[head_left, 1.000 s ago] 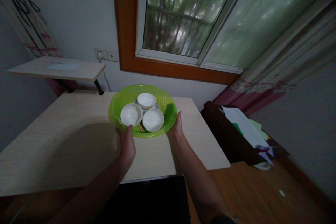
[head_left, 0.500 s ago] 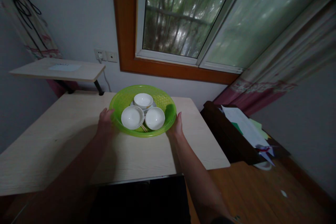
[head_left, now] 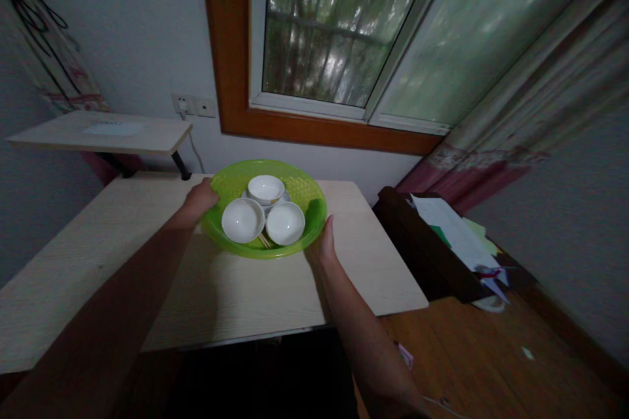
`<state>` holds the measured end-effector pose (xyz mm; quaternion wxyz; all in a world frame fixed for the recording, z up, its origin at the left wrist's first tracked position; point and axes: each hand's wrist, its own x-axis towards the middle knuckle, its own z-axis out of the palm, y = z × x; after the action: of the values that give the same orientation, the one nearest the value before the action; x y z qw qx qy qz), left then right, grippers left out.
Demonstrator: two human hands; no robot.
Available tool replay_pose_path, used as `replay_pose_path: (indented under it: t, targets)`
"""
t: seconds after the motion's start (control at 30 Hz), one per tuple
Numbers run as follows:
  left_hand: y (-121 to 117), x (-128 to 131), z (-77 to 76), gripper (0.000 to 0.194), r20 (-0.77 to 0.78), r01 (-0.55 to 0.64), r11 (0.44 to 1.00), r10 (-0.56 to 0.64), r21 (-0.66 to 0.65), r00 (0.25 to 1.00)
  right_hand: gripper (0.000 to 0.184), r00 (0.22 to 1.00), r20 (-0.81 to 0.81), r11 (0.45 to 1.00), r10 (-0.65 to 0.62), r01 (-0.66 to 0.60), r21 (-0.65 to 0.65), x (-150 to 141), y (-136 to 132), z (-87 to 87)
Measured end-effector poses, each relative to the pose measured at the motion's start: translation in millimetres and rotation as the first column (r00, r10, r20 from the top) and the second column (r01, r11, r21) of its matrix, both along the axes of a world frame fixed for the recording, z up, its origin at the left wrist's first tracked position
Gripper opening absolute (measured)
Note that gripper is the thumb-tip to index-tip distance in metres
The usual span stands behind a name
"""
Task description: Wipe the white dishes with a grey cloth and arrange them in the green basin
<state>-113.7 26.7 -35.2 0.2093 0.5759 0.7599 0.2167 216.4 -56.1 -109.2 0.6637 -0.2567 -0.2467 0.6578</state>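
Note:
A round green plastic basin (head_left: 314,230) rests over the light wooden table. Three white bowls stand in it: one at the back (head_left: 266,189), one at the front left (head_left: 242,220) and one at the front right (head_left: 285,223). Beneath the back bowl part of a white plate (head_left: 286,196) shows. The ends of wooden chopsticks (head_left: 265,240) stick out between the front bowls. My left hand (head_left: 201,199) is closed on the basin's left rim. My right hand (head_left: 325,246) grips the right side, thumb up at the rim, its other fingers mostly hidden.
The table (head_left: 265,301) sits below a window (head_left: 339,33). A raised shelf (head_left: 157,136) with a paper sheet is at its back left. Wall sockets (head_left: 193,105) hold a plugged-in cable. To the right, a dark brown piece of furniture (head_left: 417,249) carries papers (head_left: 449,229).
My left hand has moved up and further along the left rim toward the back. In the picture, the basin and my right hand sit slightly further left, as the view has shifted a little.

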Motion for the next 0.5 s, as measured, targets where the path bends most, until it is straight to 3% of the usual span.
replay_pose_path:
  t: [0.07,0.2,0.37,0.5]
  targets:
    - [-1,0,2.7,0.05,-0.095,0.018,0.999,-0.022,-0.044,0.995,0.066,1.0,-0.016,0.999,-0.005,0.004,-0.053,0,-2,-4.5]
    - [0,0,3.2,0.054,-0.1,0.018,0.999,-0.022,-0.038,0.995,0.068,0.999,-0.044,0.989,0.009,-0.016,-0.146,6,-1,-3.5]
    - [1,-1,0.4,0.059,-0.128,0.018,1.0,-0.022,-0.026,0.992,0.067,0.995,-0.091,0.994,-0.033,0.024,-0.104,18,11,9.7]
    - [1,0,1.1,0.054,-0.106,0.013,1.0,-0.014,-0.002,0.994,0.068,0.996,-0.078,0.988,0.042,-0.053,-0.148,22,22,11.7]
